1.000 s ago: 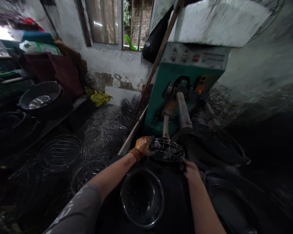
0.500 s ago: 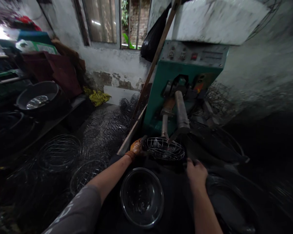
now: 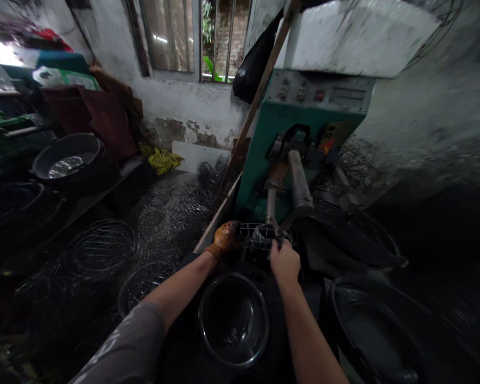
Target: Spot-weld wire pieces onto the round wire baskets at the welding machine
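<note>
In the head view the left hand (image 3: 226, 238), in an orange glove, is closed on the left rim of a small wire basket (image 3: 256, 234); the bare right hand (image 3: 284, 262) has its fingers curled tight on the wires at the near right side; so both hands grip it, and neither is spread. The basket sits just under the tip of the grey metal arm (image 3: 300, 186) of the green machine (image 3: 264, 138), and just behind a steel bowl (image 3: 233, 319). The hands seem to be placing the wires under that tip; to do this well, the basket should be kept level and steady, and the bare fingers kept off the contact point. The basket is of thin bright wire, round and shallow, open like a cage; the bowl is smooth, shiny and deep; the arm is a dull cylinder; more round wire frames (image 3: 100, 246) lie on the dark floor at the left.
</note>
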`<action>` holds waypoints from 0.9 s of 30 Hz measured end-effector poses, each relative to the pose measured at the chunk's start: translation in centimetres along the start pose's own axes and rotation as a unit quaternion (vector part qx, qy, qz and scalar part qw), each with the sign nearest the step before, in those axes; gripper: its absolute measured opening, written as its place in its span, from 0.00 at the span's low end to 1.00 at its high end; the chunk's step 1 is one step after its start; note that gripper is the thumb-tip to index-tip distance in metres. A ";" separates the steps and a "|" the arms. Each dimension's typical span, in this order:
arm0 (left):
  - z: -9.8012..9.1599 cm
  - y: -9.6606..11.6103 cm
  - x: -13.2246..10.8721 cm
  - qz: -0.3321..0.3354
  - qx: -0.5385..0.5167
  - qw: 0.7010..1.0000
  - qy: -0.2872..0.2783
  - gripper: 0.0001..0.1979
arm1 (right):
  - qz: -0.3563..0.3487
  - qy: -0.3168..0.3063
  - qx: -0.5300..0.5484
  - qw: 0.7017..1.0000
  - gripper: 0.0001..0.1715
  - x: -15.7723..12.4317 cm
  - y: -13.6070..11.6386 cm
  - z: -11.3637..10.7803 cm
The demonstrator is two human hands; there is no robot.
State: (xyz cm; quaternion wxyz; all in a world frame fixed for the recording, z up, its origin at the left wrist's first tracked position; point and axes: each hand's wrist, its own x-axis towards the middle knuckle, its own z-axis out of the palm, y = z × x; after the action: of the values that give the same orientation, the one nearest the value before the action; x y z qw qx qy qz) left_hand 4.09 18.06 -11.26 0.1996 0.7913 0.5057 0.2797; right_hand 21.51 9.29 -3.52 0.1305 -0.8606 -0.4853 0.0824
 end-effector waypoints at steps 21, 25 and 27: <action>2.0 1.4 1.6 0.087 0.031 0.995 -0.040 0.34 | 0.020 -0.007 0.007 1.000 0.23 2.1 3.0 0.0; 1.2 2.5 1.7 0.104 0.076 0.991 -0.037 0.33 | 0.014 0.004 -0.006 1.000 0.23 2.8 4.4 0.6; 0.8 3.2 1.9 0.110 0.102 0.988 -0.046 0.33 | 0.017 0.006 -0.022 1.000 0.23 3.2 5.0 0.9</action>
State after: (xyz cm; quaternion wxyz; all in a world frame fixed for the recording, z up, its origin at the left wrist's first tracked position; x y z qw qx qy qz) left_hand 7.41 18.44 -9.56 0.1089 0.8703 0.4317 0.2106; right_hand 26.99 9.70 -5.97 0.1133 -0.8720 -0.4712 0.0691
